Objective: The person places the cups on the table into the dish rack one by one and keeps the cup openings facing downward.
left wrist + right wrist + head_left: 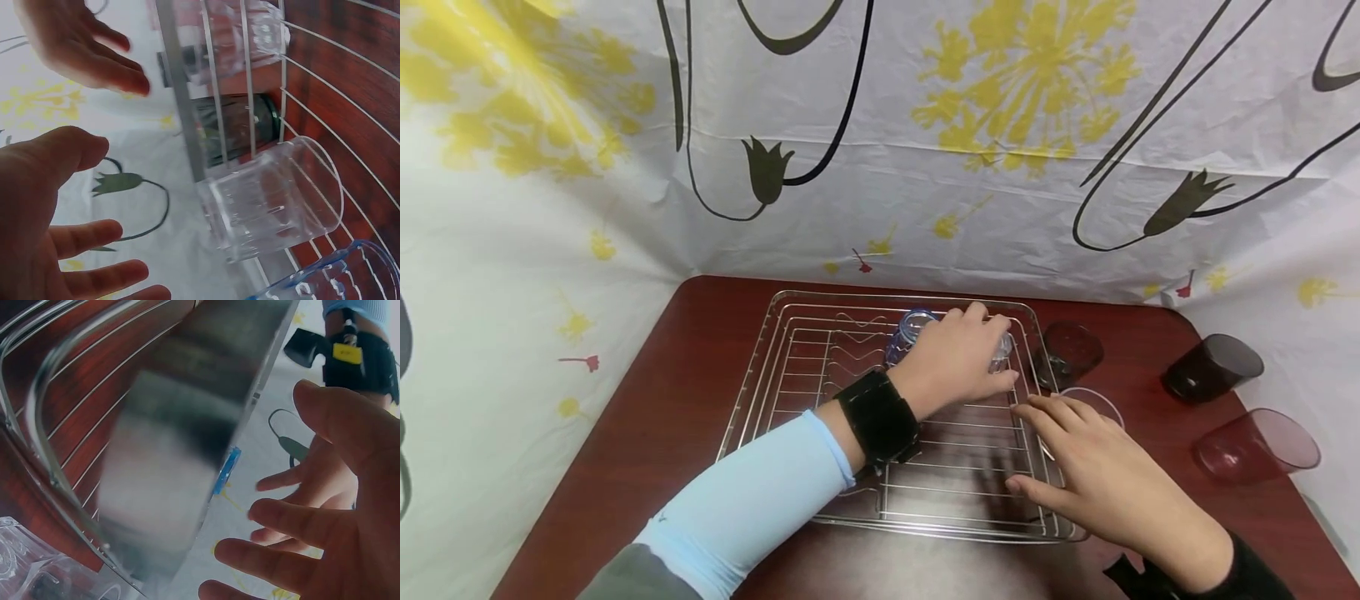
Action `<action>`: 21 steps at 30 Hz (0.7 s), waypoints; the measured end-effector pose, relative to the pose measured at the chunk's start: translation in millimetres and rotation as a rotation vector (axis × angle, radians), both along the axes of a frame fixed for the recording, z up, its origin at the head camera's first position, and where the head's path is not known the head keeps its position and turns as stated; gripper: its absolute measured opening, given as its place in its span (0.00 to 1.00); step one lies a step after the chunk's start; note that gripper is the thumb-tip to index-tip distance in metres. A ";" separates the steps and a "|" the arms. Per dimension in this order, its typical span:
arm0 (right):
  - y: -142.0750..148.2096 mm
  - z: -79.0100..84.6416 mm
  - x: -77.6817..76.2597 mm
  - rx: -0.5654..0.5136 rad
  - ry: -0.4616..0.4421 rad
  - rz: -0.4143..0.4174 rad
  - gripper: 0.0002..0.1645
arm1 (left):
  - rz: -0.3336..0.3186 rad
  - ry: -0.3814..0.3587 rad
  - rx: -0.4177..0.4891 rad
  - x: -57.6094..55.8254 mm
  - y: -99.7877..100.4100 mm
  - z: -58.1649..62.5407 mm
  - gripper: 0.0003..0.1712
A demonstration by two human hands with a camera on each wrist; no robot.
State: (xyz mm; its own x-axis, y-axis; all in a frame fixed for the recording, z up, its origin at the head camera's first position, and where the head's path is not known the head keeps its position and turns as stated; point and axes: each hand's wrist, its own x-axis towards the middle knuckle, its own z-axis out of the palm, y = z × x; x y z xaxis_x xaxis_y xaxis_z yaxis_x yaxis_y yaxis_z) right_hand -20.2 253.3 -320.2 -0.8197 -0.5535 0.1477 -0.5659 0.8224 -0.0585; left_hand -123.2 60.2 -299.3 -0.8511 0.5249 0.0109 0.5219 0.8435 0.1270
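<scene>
My left hand (958, 354) is over the far right part of a wire dish rack (955, 483). Its fingers are spread and relaxed, apart from the clear glass (269, 200) that stands in the rack just beyond them. Beside that one is a blue-tinted glass (916, 323), partly covered by the hand in the head view. My right hand (1090, 462) hovers at the right side of the rack, thumb and fingers apart with nothing between them. In the right wrist view both the right hand (300, 537) and the left hand (331, 472) appear loosely spread.
Right of the rack lie a dark greenish glass (1069, 354), a black glass (1212, 367) and a reddish glass (1257, 447). Another clear glass (37, 569) sits close against the rack's right side. A patterned cloth (880, 225) hangs behind the red-brown table (617, 450).
</scene>
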 end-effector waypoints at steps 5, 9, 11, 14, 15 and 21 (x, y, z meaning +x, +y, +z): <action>-2.2 0.5 -0.6 -0.006 -0.013 -0.011 0.46 | -0.011 0.025 0.007 14.2 -15.7 6.4 0.44; -3.6 0.2 -0.5 -0.011 -0.020 -0.017 0.46 | -0.008 0.046 0.023 24.0 -27.3 6.9 0.45; -4.4 0.0 -0.6 -0.017 -0.015 -0.016 0.46 | 0.000 0.058 0.030 28.1 -33.1 6.6 0.45; -6.0 0.0 -1.2 -0.027 -0.001 -0.012 0.46 | 0.016 0.055 0.040 34.5 -42.4 6.4 0.46; -6.6 0.1 -1.5 -0.030 0.002 -0.012 0.46 | 0.019 0.054 0.043 36.8 -45.6 6.9 0.47; -9.2 0.8 -2.7 -0.051 0.012 -0.012 0.47 | 0.029 0.069 0.080 54.2 -63.8 11.4 0.47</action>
State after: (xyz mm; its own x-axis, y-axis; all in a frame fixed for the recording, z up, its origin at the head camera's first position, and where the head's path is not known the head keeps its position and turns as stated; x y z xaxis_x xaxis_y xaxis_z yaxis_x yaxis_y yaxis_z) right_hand -22.8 244.1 -319.4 -0.8242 -0.5353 0.1850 -0.5570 0.8252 -0.0938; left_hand -68.9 -3.6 -287.9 -0.8617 0.4952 0.1108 0.5072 0.8469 0.1596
